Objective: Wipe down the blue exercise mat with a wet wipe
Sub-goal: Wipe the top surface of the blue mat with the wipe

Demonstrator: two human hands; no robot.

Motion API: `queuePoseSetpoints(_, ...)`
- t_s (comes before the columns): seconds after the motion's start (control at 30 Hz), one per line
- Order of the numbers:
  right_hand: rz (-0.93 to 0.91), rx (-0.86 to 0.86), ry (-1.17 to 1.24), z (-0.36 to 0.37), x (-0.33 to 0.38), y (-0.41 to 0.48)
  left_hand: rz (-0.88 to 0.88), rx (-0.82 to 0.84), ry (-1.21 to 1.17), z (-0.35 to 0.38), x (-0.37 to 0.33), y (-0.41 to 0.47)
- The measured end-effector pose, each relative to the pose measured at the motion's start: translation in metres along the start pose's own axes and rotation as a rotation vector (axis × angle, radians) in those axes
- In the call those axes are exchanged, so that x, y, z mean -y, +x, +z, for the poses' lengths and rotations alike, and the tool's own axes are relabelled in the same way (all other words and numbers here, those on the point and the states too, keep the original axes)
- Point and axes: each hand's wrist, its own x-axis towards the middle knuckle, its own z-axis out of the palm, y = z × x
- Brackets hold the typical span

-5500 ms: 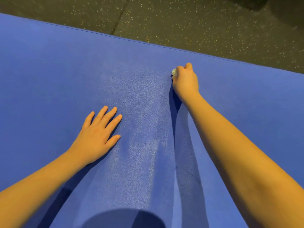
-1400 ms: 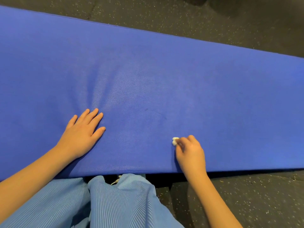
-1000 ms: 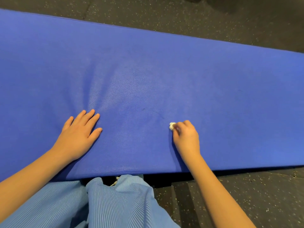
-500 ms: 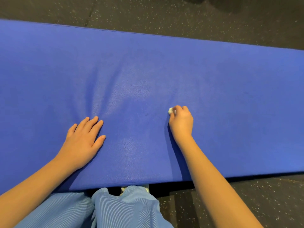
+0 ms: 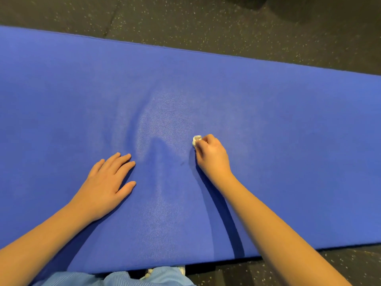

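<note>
While left hand (image 5: 105, 187) rests flat, right hand (image 5: 212, 154) presses wipe (image 5: 196, 139) on mat (image 5: 288, 120).

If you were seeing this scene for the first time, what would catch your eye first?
The blue exercise mat fills most of the view, lying across dark speckled flooring. Near its middle, the right hand holds a small balled white wipe against it. The left hand rests flat closer to the near edge.

Grainy, faintly sheened mat (image 5: 268, 112)
</note>
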Motion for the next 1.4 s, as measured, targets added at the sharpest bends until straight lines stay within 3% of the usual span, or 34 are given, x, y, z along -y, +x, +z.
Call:
queuePoseSetpoints(0.1,-0.019,0.019,0.019,-0.003,-0.018,0.02,0.002,-0.011,0.017,-0.005,0.006,0.018)
queuePoseSetpoints(0.2,0.287,-0.092,0.095,-0.006,-0.032,0.044,-0.032,0.008,0.021,-0.012,0.01,0.038)
queuePoseSetpoints(0.27,0.345,-0.126,0.073,-0.003,-0.023,0.052,-0.035,0.026,0.025,-0.013,0.013,0.045)
queuePoseSetpoints(0.33,0.145,-0.083,0.064,0.0,-0.007,0.051,-0.026,0.036,0.037,-0.012,0.015,0.048)
queuePoseSetpoints(0.4,-0.084,0.073,0.026,0.0,-0.006,0.049,0.0,0.031,0.058,-0.011,0.017,0.05)
queuePoseSetpoints(0.47,-0.138,0.137,-0.006,-0.007,-0.016,0.063,0.032,0.049,0.085,-0.014,0.021,0.055)
queuePoseSetpoints(0.67,0.314,0.037,-0.05,-0.004,-0.028,0.118,0.012,0.021,0.074,-0.025,0.034,0.083)
queuePoseSetpoints(0.8,-0.027,0.17,-0.033,0.003,-0.007,0.112,0.027,0.04,0.073,-0.027,0.039,0.093)
queuePoseSetpoints(0.87,-0.099,0.225,-0.031,-0.004,-0.015,0.117,0.034,0.038,0.064,-0.025,0.041,0.094)
queuePoseSetpoints(0.93,-0.026,0.152,-0.046,-0.008,-0.028,0.133,0.056,0.031,0.075,-0.025,0.042,0.095)
queuePoseSetpoints(1.03,0.299,0.076,-0.076,-0.008,-0.037,0.165,0.099,0.034,0.102,-0.026,0.045,0.102)
queuePoseSetpoints(1.07,0.333,0.075,-0.082,-0.007,-0.034,0.172,0.107,0.034,0.105,-0.026,0.047,0.104)
queuePoseSetpoints(1.23,-0.046,0.22,-0.17,-0.003,-0.023,0.182,0.134,0.027,0.128,-0.022,0.051,0.108)
queuePoseSetpoints(1.3,0.035,0.187,-0.233,-0.009,-0.035,0.196,0.15,0.019,0.139,-0.023,0.051,0.108)
queuePoseSetpoints(1.4,0.358,0.134,-0.215,-0.013,-0.051,0.225,0.158,0.009,0.128,-0.022,0.05,0.107)
